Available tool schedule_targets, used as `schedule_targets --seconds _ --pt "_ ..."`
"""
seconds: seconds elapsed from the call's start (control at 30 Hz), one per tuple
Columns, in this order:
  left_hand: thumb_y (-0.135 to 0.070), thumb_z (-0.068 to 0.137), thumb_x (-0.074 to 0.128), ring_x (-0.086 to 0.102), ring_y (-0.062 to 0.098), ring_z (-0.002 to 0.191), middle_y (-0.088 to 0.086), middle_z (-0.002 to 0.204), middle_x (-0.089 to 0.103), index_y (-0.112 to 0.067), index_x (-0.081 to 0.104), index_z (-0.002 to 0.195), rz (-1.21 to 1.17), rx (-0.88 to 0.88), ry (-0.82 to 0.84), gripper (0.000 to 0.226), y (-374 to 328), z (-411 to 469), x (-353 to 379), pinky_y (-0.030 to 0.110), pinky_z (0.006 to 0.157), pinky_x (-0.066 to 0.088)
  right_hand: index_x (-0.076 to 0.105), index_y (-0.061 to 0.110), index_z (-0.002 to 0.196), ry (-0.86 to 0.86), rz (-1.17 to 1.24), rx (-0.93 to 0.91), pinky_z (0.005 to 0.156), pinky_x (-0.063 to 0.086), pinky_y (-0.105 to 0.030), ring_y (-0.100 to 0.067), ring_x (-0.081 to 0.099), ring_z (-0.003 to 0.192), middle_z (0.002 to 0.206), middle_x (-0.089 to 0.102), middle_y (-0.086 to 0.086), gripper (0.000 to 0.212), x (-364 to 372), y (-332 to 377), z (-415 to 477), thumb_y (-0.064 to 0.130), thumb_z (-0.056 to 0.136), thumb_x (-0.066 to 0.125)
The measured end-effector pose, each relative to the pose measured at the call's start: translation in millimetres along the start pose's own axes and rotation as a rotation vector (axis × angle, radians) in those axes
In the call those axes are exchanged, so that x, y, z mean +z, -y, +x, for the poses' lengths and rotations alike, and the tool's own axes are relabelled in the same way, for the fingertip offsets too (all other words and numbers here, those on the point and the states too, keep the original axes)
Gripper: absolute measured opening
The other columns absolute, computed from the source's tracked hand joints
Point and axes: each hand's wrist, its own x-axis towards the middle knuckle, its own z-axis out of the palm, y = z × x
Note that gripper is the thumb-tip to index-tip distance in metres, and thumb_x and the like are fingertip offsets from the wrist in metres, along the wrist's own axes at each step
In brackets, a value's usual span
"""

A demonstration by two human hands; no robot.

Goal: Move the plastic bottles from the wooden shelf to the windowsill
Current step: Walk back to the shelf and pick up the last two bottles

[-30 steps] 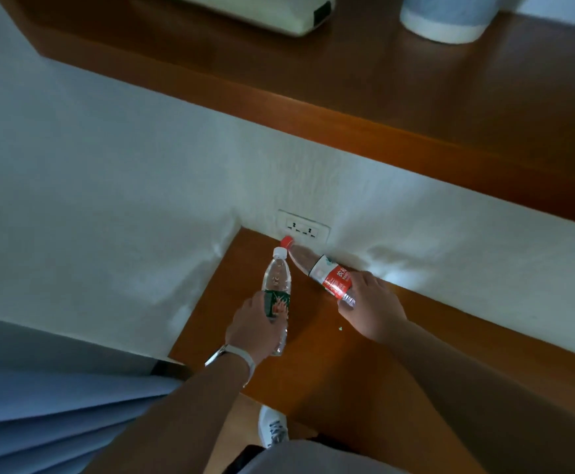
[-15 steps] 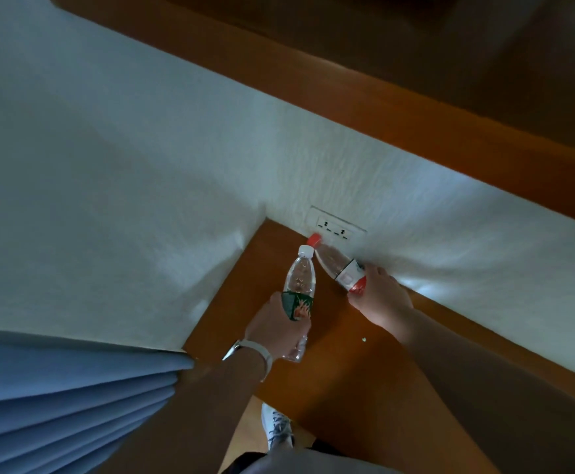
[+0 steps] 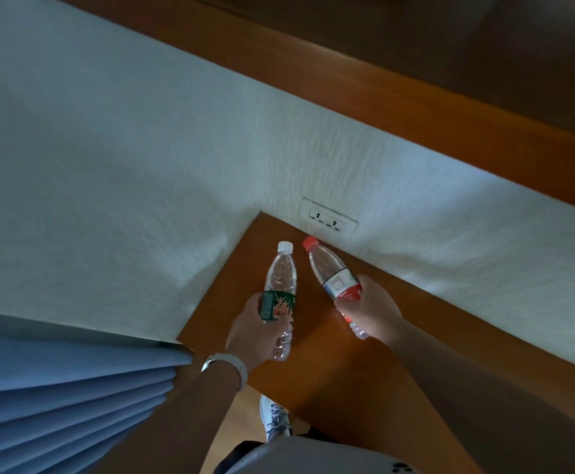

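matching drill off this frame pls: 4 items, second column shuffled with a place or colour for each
Items:
1. green-label bottle
2. red-label bottle
3. socket
4. curtain

Descriptions:
A. on the white wall, just above the shelf corner
B. red cap, in the right hand
C. blue folds at lower left
D. white cap, in the left hand

Pairs: 1-D, 2-B, 3-A, 4-C
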Motion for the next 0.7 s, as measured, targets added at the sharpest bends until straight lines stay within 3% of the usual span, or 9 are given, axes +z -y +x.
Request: schedule_targets --seconds 0.13,0.3,0.43,0.6,0.7 --pt "-0.038 0.084 0.078 0.066 0.0 0.092 -0.019 0.107 0.067 -0.038 0.046 0.13 -0.032 0.065 -0.042 0.056 -6.3 -16.1 -0.9 0.02 0.07 0.054 0.048 0.029 0.119 0.003 0.216 -0.016 0.048 0.051 -0.016 -0.007 0.069 0.071 0.093 0.064 0.01 0.052 -0.9 -2.6 -18.7 0.047 0.079 0.076" --pt "-0.039 0.081 0.08 0.064 -0.004 0.093 -0.027 0.103 0.064 -0.052 0.047 0.11 -0.053 0.124 -0.077 0.046 -23.9 -38.1 -1.4 0.014 0.069 0.052 0.046 0.027 0.131 -0.005 0.379 -0.076 0.065 0.052 -0.02 -0.009 0.065 0.093 0.11 0.062 0.01 0.064 -10.5 3.6 -39.8 0.04 0.079 0.079" --pt "-0.033 0.08 0.082 0.063 -0.011 0.09 -0.032 0.101 0.065 -0.053 0.047 0.115 -0.058 0.18 -0.115 0.054 -35.0 -59.9 -1.4 0.005 0.058 0.048 0.047 0.027 0.13 -0.026 0.436 -0.154 0.062 0.048 -0.016 -0.006 0.064 0.091 0.106 0.063 0.012 0.061 -22.4 10.3 -62.3 0.035 0.079 0.079" --pt "-0.033 0.078 0.084 0.064 -0.005 0.086 -0.024 0.098 0.065 -0.048 0.052 0.1 -0.111 0.18 -0.227 0.042 -47.7 -93.9 1.5 0.003 0.052 0.046 0.047 0.027 0.132 -0.013 0.48 -0.247 0.09 0.055 -0.039 -0.013 0.063 0.103 0.115 0.063 0.007 0.061 -39.7 14.1 -92.9 0.032 0.081 0.079" --pt "-0.035 0.077 0.085 0.064 -0.004 0.087 -0.024 0.099 0.065 -0.045 0.05 0.111 -0.121 0.204 -0.285 0.05 -50.6 -116.6 3.6 0.009 0.056 0.052 0.046 0.03 0.13 -0.001 0.501 -0.327 0.091 0.055 -0.041 -0.012 0.063 0.103 0.114 0.063 0.009 0.06 -53.4 17.4 -109.9 0.034 0.08 0.079"
